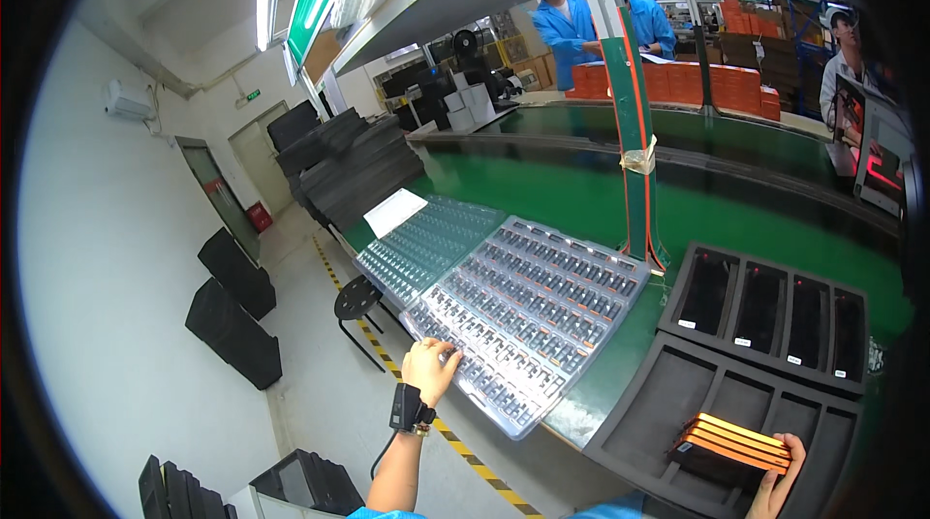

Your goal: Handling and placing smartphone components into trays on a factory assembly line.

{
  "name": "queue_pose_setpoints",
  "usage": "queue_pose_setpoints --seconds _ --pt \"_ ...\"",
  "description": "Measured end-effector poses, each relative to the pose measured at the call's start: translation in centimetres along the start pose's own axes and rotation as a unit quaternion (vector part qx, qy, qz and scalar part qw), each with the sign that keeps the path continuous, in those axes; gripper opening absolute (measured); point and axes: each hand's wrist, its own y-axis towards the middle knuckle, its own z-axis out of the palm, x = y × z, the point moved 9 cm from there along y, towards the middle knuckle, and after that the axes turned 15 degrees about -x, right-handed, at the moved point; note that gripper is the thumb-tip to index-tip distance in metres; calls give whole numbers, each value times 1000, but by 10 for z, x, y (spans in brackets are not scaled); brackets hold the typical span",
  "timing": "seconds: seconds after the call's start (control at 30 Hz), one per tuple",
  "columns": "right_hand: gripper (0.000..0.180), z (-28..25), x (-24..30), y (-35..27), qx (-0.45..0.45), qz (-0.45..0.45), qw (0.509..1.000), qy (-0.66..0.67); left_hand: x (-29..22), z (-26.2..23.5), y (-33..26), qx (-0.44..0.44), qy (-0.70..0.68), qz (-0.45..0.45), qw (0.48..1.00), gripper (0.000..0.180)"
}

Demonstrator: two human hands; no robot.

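A clear plastic tray (572,364) with rows of small dark parts lies tilted across the bench's near edge. My left hand (429,371) reaches over its near left side, fingers curled together at the parts; what they pinch is too small to make out. At the lower right my right hand (781,482) grips the end of a stack of flat black slabs with orange edges (733,441). This stack rests over a black foam tray (635,422) with long compartments. Beyond it sits a second black foam tray (689,286) holding dark, glossy flat pieces with white labels.
Another clear tray (441,228) with a white sheet (395,214) lies to the left. A green post (635,131) rises from the green bench (542,175). Black foam trays (358,170) are piled at the far left; a black stool (358,297) stands below. People in blue work beyond.
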Motion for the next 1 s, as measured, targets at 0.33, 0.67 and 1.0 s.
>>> queue_pose_setpoints --seconds 0.33,0.67,1.0 --pt "63 -1 -1 -1 -1 6 1000 7 5 -8 7 -104 41 2 994 17" --pt "66 -2 -1 -2 2 17 1000 12 10 10 17 12 136 18 990 16" --pt "63 -2 0 -1 2 8 1000 14 18 10 24 9 83 37 996 18"
